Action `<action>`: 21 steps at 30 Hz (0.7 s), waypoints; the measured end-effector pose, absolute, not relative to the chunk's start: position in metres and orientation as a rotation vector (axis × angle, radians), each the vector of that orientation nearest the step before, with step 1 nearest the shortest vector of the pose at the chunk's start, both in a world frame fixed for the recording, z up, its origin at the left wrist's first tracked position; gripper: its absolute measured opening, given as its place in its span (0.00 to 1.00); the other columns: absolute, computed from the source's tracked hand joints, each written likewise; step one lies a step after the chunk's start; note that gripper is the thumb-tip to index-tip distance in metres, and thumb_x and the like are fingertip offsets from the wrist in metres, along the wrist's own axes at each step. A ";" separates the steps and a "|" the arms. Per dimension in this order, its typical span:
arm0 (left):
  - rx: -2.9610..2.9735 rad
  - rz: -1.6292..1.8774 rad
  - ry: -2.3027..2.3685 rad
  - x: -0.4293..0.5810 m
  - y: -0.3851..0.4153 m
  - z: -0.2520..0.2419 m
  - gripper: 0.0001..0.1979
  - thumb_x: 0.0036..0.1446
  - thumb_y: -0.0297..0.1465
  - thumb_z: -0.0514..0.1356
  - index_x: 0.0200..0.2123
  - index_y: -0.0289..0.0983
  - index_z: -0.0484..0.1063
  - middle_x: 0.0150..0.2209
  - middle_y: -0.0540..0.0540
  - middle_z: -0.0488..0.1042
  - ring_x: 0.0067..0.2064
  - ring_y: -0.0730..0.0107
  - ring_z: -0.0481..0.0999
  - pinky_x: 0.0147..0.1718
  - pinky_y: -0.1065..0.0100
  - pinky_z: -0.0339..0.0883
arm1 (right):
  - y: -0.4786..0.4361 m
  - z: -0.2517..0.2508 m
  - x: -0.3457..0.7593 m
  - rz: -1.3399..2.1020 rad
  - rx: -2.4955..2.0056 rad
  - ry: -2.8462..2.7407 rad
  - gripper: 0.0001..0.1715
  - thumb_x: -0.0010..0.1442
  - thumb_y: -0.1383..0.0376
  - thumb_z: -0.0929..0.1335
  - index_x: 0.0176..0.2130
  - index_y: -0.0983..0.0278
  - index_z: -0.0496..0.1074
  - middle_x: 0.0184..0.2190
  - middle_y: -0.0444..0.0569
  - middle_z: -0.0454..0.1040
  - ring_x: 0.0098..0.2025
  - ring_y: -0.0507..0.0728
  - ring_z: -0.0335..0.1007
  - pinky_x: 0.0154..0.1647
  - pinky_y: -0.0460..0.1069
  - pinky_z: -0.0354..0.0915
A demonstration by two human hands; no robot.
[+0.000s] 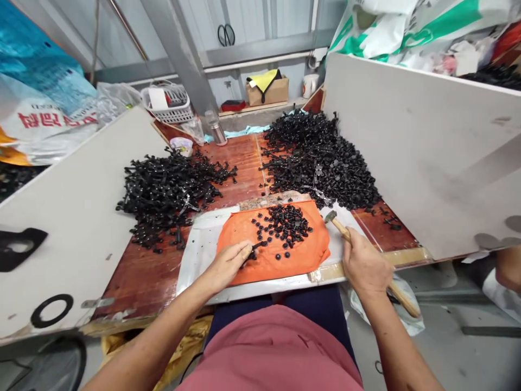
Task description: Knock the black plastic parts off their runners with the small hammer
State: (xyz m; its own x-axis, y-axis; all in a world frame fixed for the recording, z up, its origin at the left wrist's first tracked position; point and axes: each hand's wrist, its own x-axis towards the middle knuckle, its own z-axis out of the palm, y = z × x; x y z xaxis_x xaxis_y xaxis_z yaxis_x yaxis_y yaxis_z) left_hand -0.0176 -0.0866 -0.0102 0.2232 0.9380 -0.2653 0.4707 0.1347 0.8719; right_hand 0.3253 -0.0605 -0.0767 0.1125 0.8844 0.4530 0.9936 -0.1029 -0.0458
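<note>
My right hand (365, 265) is closed around the wooden handle of a small hammer (401, 297), its metal head raised beside the orange cloth's right edge. Over the left part of the orange cloth (303, 266), my left hand (230, 262) pinches a black plastic part (254, 251) that has a stem. The fingers hide some of that part. A heap of small black round-headed pieces (291, 224) lies on the cloth, with a few loose ones close to my left fingertips. Beneath the cloth is a white sheet-covered board (195, 255).
Piles of black plastic parts stand at the left (163, 190) and right (321, 157) of the red-brown table (244, 157). Pale upright panels (407, 146) flank the table. Behind are a steel-based bottle (217, 133), a white basket (173, 111) and a cardboard box (277, 92).
</note>
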 end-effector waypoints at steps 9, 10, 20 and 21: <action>1.672 0.447 1.450 0.007 -0.086 -0.005 0.20 0.65 0.42 0.50 0.29 0.37 0.73 0.29 0.49 0.75 0.34 0.67 0.74 0.35 0.70 0.61 | -0.061 -0.074 0.323 -0.461 -2.063 -1.819 0.18 0.71 0.58 0.64 0.55 0.60 0.74 0.34 0.47 0.77 0.26 0.52 0.55 0.28 0.51 0.39; 1.702 0.425 1.466 0.010 -0.086 -0.005 0.19 0.65 0.41 0.50 0.28 0.37 0.71 0.29 0.49 0.77 0.35 0.67 0.75 0.36 0.70 0.62 | -0.061 -0.074 0.323 -0.466 -2.059 -1.822 0.18 0.71 0.58 0.64 0.55 0.59 0.74 0.34 0.47 0.77 0.26 0.52 0.54 0.28 0.50 0.39; 1.818 0.326 1.548 0.022 -0.085 -0.010 0.18 0.67 0.40 0.48 0.29 0.39 0.70 0.32 0.48 0.80 0.36 0.65 0.79 0.37 0.69 0.63 | -0.061 -0.079 0.324 -0.448 -2.081 -1.796 0.19 0.71 0.58 0.64 0.56 0.59 0.74 0.35 0.48 0.77 0.27 0.52 0.54 0.28 0.51 0.38; 1.818 0.322 1.552 0.022 -0.086 -0.009 0.18 0.67 0.40 0.48 0.29 0.39 0.70 0.32 0.47 0.80 0.36 0.65 0.79 0.37 0.69 0.63 | -0.061 -0.079 0.324 -0.446 -2.081 -1.793 0.19 0.71 0.58 0.64 0.56 0.59 0.74 0.35 0.48 0.77 0.27 0.52 0.54 0.28 0.51 0.39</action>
